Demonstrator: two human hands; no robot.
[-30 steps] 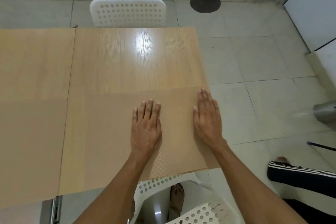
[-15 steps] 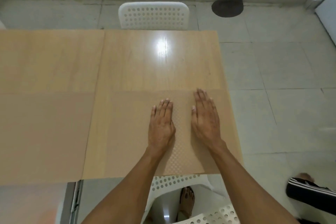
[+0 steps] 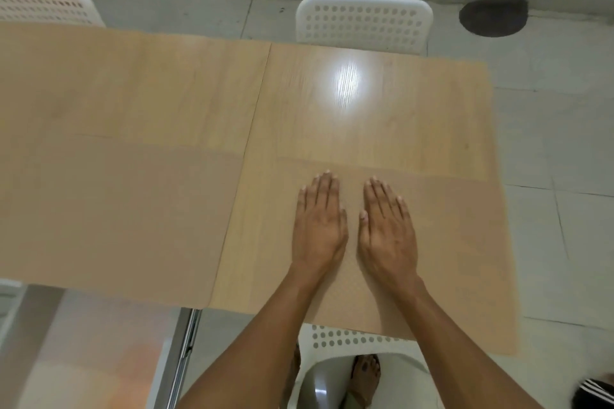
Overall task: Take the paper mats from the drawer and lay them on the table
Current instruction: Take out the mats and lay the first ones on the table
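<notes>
1. The far half of the table (image 3: 382, 129) is bare wood with open room for a hand.
2. Two paper mats lie flat on the near half, the left mat (image 3: 116, 209) and the right mat (image 3: 465, 242); neither rises to block a pass.
3. Both hands, the left hand (image 3: 319, 229) and the right hand (image 3: 387, 232), lie flat side by side on the right mat, filling its middle.
4. A white chair (image 3: 363, 23) stands at the far edge, another chair (image 3: 43, 3) at the far left.

Glaring off the table (image 3: 345, 86) as one white overhead hotspot; otherwise lighting evenly and softly, casting faint shadows. Blurring everything slightly, smearing and bowing toward the edges.
</notes>
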